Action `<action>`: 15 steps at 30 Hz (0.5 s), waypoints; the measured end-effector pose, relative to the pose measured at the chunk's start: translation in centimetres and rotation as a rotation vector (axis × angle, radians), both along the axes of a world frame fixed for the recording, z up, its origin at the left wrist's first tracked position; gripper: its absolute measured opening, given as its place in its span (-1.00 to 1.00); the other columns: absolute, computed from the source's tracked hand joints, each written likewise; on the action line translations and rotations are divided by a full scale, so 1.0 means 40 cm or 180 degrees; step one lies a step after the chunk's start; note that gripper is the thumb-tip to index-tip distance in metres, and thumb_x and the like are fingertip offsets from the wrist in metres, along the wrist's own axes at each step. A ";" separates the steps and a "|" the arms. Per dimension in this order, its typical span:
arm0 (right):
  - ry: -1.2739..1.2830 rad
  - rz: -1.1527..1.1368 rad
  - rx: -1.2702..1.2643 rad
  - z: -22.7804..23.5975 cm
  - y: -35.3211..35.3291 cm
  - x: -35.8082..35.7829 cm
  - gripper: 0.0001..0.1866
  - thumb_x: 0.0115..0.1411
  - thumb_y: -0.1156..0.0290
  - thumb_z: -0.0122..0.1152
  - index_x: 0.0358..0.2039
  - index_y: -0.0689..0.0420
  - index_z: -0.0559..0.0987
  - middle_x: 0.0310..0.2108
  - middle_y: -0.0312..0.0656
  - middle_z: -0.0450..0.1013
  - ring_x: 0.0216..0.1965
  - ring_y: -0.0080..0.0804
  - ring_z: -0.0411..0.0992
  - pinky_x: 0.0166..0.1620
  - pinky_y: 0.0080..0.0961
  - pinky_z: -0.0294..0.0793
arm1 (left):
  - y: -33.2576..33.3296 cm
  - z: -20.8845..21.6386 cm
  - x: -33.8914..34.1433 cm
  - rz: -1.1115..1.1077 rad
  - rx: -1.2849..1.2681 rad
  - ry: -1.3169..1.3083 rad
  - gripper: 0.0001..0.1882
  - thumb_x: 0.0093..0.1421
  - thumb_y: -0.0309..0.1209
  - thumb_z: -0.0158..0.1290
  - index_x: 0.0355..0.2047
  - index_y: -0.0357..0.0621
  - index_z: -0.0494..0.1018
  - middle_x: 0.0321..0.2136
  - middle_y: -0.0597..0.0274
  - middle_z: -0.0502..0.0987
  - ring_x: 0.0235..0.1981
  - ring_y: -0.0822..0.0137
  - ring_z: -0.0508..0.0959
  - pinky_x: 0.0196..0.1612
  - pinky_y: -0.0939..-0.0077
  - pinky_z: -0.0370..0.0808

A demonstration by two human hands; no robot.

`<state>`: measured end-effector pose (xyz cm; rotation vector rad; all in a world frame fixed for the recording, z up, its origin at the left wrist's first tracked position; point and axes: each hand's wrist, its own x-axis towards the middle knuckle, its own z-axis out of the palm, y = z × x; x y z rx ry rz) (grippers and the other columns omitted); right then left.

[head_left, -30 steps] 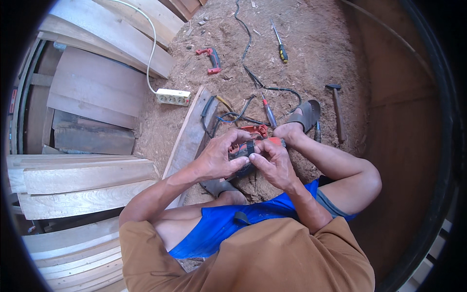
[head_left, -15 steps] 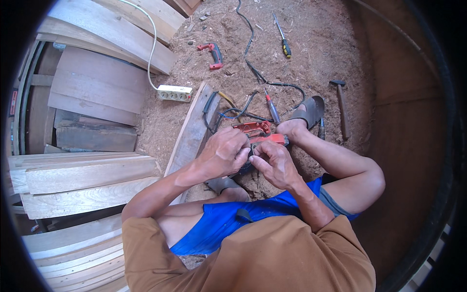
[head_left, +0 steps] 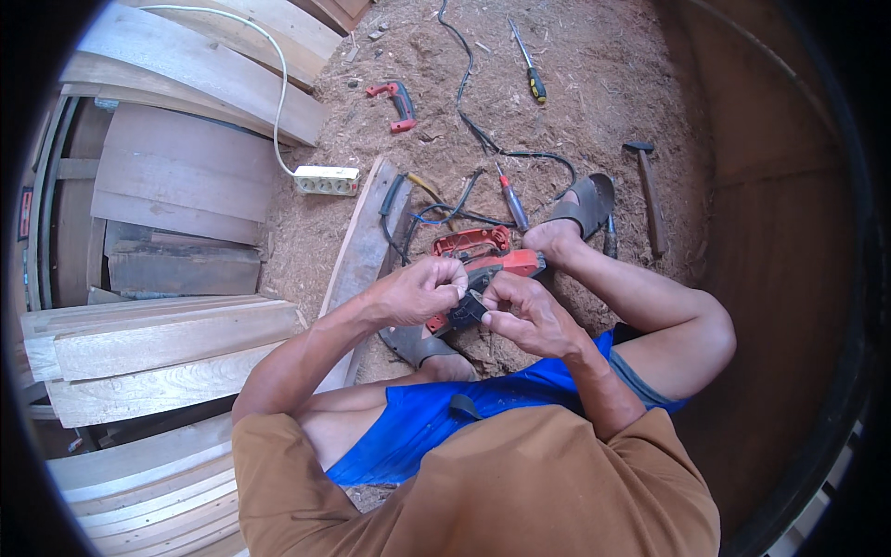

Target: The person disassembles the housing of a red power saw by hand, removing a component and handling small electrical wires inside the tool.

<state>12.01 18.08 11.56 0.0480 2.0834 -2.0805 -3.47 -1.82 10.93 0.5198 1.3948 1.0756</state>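
Observation:
A red and black power tool (head_left: pixel 522 264) lies between my feet, its housing partly opened, with a loose red handle shell (head_left: pixel 471 240) at its far side. My left hand (head_left: pixel 425 288) is over the tool's left part, thumb and fingertips pinched together; what they hold, if anything, is too small to make out. Close on its right, my right hand (head_left: pixel 527 316) pinches a small dark piece (head_left: pixel 479 301) between thumb and fingers, above the tool's black body. Black and blue wires (head_left: pixel 432 215) run loosely from the tool's far side. Both hands hide part of it.
A screwdriver (head_left: pixel 512 202), a hammer (head_left: pixel 652 200), another screwdriver (head_left: pixel 535 84) and a red and black handle part (head_left: pixel 401 104) lie on sawdust. A board (head_left: pixel 364 241) stands left of the tool. Farther left are a white power strip (head_left: pixel 326 180) and stacked planks (head_left: pixel 176 339).
My hands have drawn slightly apart, the left one moving leftward. More of the tool's black body and the small dark piece now show between them. The whole view has shifted a little.

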 end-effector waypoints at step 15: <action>-0.1238 -0.0131 -0.1972 -0.070 -0.102 0.060 -0.77 0.25 0.35 0.38 -0.40 0.13 0.48 -0.22 -0.30 0.48 -0.27 -0.69 0.37 -0.15 -0.60 0.42 | -0.050 0.085 0.069 -0.0337 0.0244 0.2633 -0.88 0.18 -0.46 0.11 -0.37 -0.21 0.39 -0.49 0.03 0.45 -0.46 -0.01 0.50 -0.36 0.16 0.41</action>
